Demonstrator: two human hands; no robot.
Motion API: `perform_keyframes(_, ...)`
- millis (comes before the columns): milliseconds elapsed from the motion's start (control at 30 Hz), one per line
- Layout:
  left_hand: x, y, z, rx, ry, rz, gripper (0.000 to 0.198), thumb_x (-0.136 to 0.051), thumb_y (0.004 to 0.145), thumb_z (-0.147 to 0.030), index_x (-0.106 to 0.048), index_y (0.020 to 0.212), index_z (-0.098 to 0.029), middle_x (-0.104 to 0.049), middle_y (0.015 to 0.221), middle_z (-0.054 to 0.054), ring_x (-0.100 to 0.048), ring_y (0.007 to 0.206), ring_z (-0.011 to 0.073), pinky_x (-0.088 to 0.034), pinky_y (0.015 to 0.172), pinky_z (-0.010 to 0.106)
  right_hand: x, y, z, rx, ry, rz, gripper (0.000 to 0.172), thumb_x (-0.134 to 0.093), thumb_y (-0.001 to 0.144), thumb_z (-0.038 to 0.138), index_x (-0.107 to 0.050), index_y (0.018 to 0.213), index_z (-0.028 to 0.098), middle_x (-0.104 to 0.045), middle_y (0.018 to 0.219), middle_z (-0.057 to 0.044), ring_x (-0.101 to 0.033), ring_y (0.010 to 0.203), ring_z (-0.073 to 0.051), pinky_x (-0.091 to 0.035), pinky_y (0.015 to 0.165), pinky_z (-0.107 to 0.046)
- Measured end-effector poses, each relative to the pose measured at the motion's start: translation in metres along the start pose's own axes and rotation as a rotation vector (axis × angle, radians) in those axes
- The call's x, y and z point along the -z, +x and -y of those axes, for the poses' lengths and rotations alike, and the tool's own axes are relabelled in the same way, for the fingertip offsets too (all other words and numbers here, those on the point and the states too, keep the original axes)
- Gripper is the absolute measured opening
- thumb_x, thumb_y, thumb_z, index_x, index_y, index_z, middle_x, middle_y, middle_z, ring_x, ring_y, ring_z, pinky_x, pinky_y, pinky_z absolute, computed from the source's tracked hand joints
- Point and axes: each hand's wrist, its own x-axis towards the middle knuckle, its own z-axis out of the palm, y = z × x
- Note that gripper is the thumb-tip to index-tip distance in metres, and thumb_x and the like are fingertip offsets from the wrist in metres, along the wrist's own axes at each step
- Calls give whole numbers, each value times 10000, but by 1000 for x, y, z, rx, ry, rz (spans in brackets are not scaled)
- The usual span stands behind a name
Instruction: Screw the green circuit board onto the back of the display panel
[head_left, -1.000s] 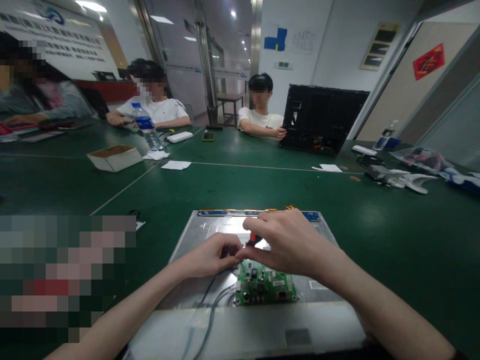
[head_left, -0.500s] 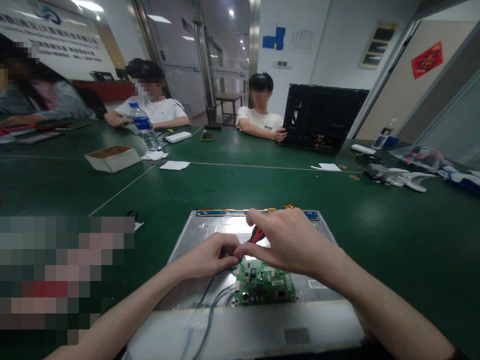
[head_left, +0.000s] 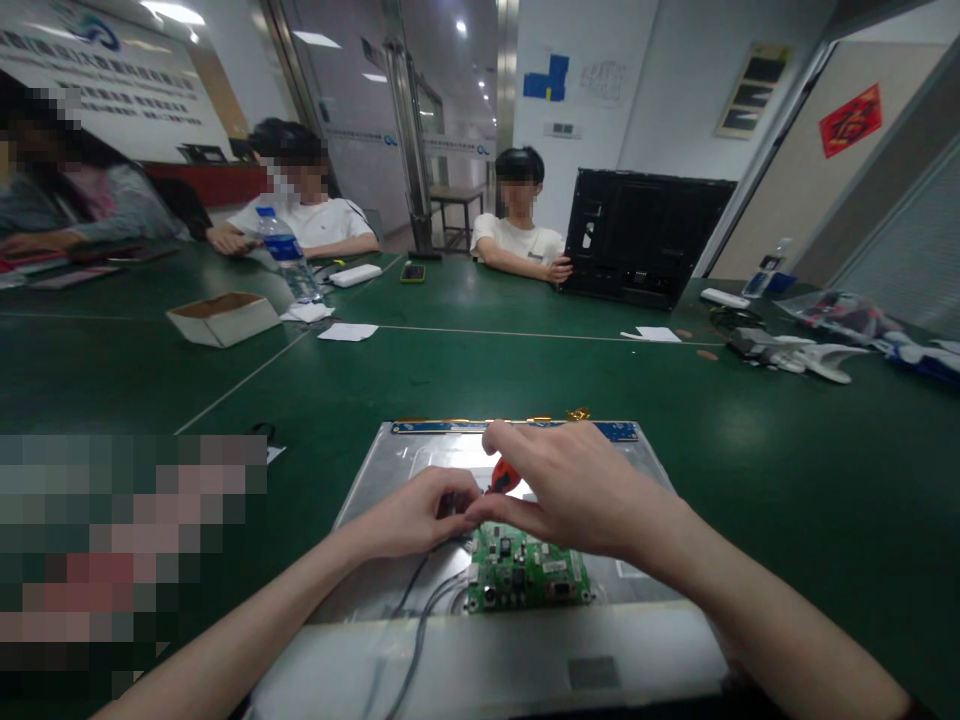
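Note:
A silver metal panel (head_left: 390, 470) lies flat on the green table in front of me, with a small green circuit board (head_left: 525, 578) mounted near its front edge. My right hand (head_left: 577, 485) is curled around a red-and-black screwdriver (head_left: 501, 477) just above the board's far left corner. My left hand (head_left: 420, 515) is closed in a pinch beside the tool's tip, at the same corner. What its fingers hold is hidden. Grey cables (head_left: 420, 610) run from the board toward me.
Across the green table (head_left: 465, 370) a person steadies an upright black monitor shell (head_left: 645, 240). Other people sit at the far left. A cardboard box (head_left: 223, 317), water bottle (head_left: 283, 252), paper scraps (head_left: 348, 331) and white plastic parts (head_left: 806, 357) lie around.
The red handle has tilted slightly in my right hand between frames; both hands stay at the board's corner. The view has barely shifted.

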Motion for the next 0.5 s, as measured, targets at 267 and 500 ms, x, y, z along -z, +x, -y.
perform_keyframes(267,-1,0,1,16,-24,6,145,-615,807,-292,-626,820,-148,-607,731,10,-540,688,169,-416,629,260,1,-2,0,78,35,-14,208,-524,834,237,-510,1026,159,-665,941,-60,-587,714,-161,-257,513,-280)
perform_keyframes(500,0,1,-3,-2,-30,6,165,-584,833,-299,-598,766,-149,-566,675,-13,-500,635,145,-382,580,237,-2,0,-2,35,-30,-2,215,-531,926,393,-531,972,183,-695,836,-33,-585,634,-151,-196,501,-285)
